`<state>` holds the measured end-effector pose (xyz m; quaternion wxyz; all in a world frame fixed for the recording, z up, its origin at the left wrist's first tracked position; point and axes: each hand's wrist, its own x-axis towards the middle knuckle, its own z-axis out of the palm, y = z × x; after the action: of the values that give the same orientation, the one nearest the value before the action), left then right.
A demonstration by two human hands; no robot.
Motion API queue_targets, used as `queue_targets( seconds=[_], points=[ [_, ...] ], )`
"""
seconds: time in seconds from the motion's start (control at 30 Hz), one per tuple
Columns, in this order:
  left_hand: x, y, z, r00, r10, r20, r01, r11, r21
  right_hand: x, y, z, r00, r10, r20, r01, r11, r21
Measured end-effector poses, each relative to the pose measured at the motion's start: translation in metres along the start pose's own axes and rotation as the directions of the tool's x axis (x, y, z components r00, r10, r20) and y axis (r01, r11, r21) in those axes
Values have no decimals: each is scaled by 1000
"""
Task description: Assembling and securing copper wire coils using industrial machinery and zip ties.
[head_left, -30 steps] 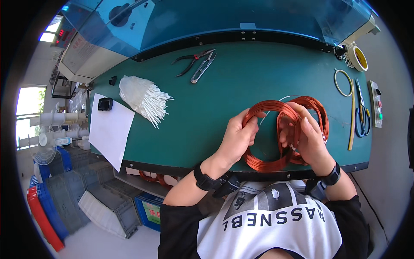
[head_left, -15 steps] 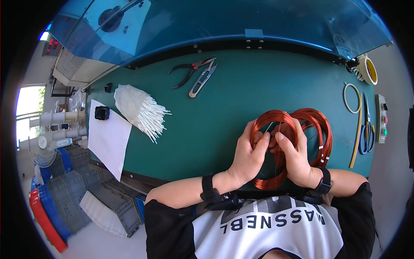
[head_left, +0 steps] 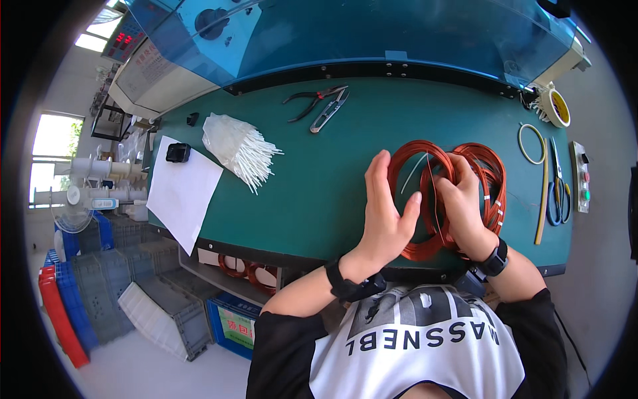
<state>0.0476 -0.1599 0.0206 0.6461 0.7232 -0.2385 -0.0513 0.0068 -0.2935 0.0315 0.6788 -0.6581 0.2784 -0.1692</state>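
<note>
A round coil of reddish copper wire (head_left: 411, 150) rests near the front of the green table. My right hand (head_left: 465, 206) has its fingers wrapped round the coil's right side, and its fingertips are partly hidden. At the coil's left edge my left hand (head_left: 387, 219) is open, fingers stretched up and thumb apart. Inside the ring lies a thin white tube (head_left: 413, 174), and a loose wire end runs down across the opening. Just right of my right hand, more copper coils (head_left: 495, 174) with small white bands lie together.
Left on the table are a bag of thin white tubes (head_left: 229, 136), a white sheet (head_left: 186, 193) and a black block (head_left: 178, 152). Farther back lie pliers (head_left: 311, 100) and thread snips (head_left: 329, 112). Scissors (head_left: 559, 189) and a tape roll (head_left: 559, 108) are at right. A blue transparent cover (head_left: 372, 33) spans the back.
My left hand has let go of the coil's left side and opened out. My right hand stays on the coil, which now lies lower against the table. The view has shifted slightly.
</note>
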Motion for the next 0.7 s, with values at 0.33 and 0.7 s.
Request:
queue_targets(
  seconds=[0.33, 0.7],
  points=[
    [-46, 23, -34, 903, -192, 384, 241, 967, -84, -13, -58, 3, 761, 292, 580, -595, 671, 443],
    [-29, 17, -61, 668, -224, 710, 364, 930, -50, -15, -59, 18, 675, 214, 706, -636, 655, 409]
  ],
)
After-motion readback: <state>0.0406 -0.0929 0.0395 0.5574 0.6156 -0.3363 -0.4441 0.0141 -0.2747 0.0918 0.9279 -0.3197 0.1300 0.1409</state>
